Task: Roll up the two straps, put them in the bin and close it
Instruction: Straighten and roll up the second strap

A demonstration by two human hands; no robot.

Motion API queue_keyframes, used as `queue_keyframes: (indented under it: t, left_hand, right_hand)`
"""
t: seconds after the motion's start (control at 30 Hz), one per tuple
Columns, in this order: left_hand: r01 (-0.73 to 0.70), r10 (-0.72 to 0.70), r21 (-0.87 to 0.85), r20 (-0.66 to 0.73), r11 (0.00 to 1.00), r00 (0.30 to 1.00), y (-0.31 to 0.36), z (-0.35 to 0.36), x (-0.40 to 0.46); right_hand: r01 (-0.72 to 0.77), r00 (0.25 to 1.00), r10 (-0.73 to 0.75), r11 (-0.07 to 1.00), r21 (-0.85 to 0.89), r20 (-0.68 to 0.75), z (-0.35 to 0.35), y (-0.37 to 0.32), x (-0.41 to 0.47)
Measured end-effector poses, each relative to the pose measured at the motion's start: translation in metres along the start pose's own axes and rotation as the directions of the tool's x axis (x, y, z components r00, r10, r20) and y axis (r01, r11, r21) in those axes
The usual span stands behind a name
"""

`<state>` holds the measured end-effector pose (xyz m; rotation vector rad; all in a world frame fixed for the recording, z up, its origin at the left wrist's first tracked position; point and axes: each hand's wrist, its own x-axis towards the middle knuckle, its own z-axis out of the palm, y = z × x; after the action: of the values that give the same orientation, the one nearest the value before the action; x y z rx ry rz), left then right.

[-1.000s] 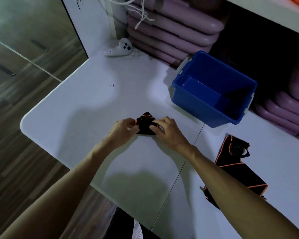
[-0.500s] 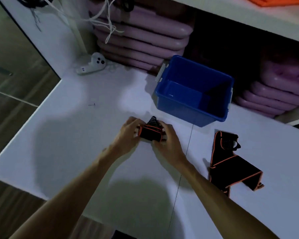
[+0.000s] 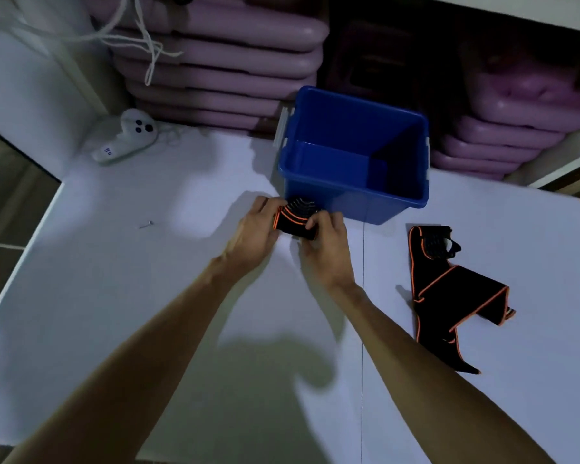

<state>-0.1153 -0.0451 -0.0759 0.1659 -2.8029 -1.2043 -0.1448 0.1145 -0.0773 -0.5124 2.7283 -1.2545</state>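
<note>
A black strap with orange edging [image 3: 297,218] is rolled into a tight bundle and held between both hands, just in front of the blue bin's near-left corner. My left hand [image 3: 255,231] grips its left end, my right hand [image 3: 327,244] its right side. The blue bin [image 3: 355,195] stands open with nothing visible inside. A second black and orange strap [image 3: 449,296] lies unrolled and crumpled on the white table, to the right of my right forearm.
A white controller [image 3: 128,135] lies at the table's back left. A small screw [image 3: 146,224] rests left of my hands. Stacked purple pads [image 3: 221,61] line the back, with more to the right [image 3: 516,128]. White cords [image 3: 141,38] hang above. The table edge runs down the left.
Both hands have carried the rolled strap forward until it sits against the bin's near-left corner. The roll looks tighter. The loose strap has stayed where it lay.
</note>
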Motion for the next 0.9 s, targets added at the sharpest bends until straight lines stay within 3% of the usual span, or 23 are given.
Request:
queue_keyframes:
  t: [0.2, 0.37, 0.47, 0.67, 0.8, 0.9]
  left_hand:
    - [-0.011, 0.003, -0.049, -0.141, 0.999, 0.990, 0.013, 0.005, -0.034]
    - [-0.020, 0.042, 0.098, -0.227, 0.995, 0.973, 0.052, 0.034, -0.076]
    - [-0.118, 0.139, 0.153, -0.139, 0.981, 0.980, 0.082, 0.058, -0.090]
    - [-0.281, 0.257, 0.106, 0.197, 0.954, 0.946, 0.132, 0.121, -0.087]
    - [-0.178, 0.171, -0.004, 0.312, 0.984, 0.935, 0.168, 0.163, -0.081]
    - [-0.016, 0.039, -0.106, 0.224, 0.994, 0.974, 0.187, 0.186, -0.079]
  right_hand:
    - [-0.128, 0.991, 0.131, 0.980, 0.150, -0.005, -0.026, -0.006, -0.038]
    - [-0.138, 0.990, 0.139, 0.990, 0.035, -0.034, -0.073, 0.015, -0.082]
    - [-0.124, 0.990, 0.119, 0.990, -0.063, -0.069, -0.110, 0.035, -0.099]
    - [-0.202, 0.965, 0.151, 0.949, -0.243, -0.213, -0.184, 0.094, -0.126]
    - [-0.290, 0.948, 0.227, 0.905, -0.311, -0.223, -0.220, 0.133, -0.143]
    - [-0.425, 0.902, 0.390, 0.878, -0.221, -0.187, -0.241, 0.165, -0.147]
